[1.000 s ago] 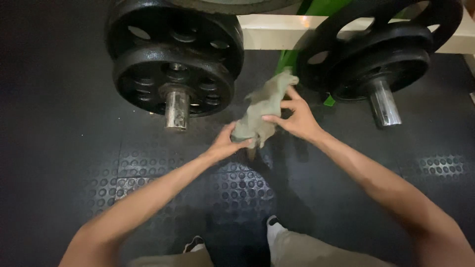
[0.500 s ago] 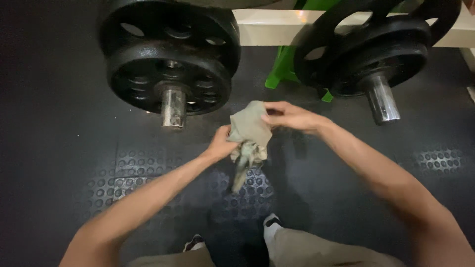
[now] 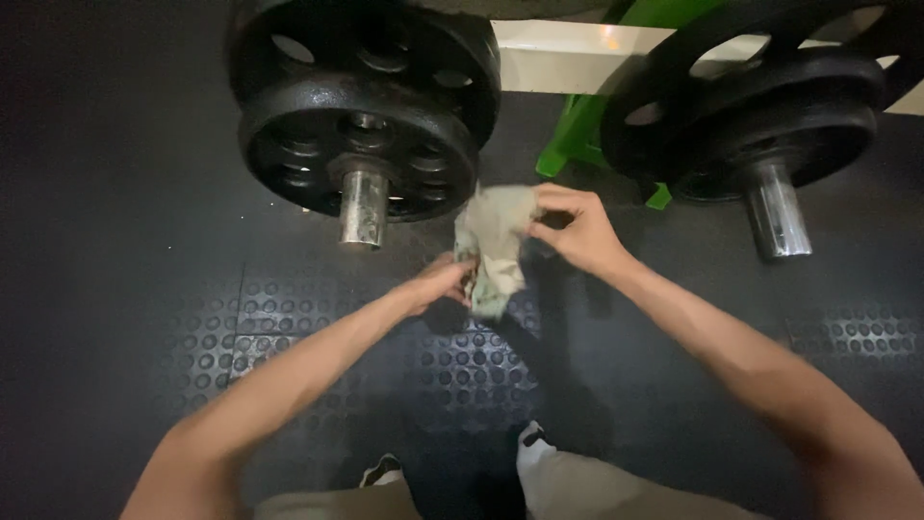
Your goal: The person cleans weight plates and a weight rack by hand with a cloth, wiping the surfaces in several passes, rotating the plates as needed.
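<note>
Cloth [image 3: 493,248]: motion-blurred, folds and edges hard to make out; its lower end is partly hidden behind the fingers of the left hand [image 3: 438,285]. The top of the frame cuts off the upper rims of both stacks of weight plates, and the scene is dim, so the floor detail fades to black at the left.

Position: the cloth is held in the air above the rubber floor mat [image 3: 289,327], between the two hands. The right hand [image 3: 577,229] pinches its upper edge, fingers closed on the fabric. The left hand grips the lower part from below and to the left, fingers curled around it. The two hands are near each other, with the cloth spanning the gap.

Appearance: pale grey-green, crumpled, bunched lengthwise, hanging roughly upright.

Surroundings: just left of the cloth, a steel bar end [image 3: 363,207] sticks out from the left black weight plates [image 3: 361,106]. Well to the right, a second bar end [image 3: 780,212] with the right black weight plates [image 3: 760,106]. A green frame piece [image 3: 577,135] stands between the stacks. The mat has raised round studs. Light trouser legs [image 3: 597,486] and shoe tips show at the bottom edge.
</note>
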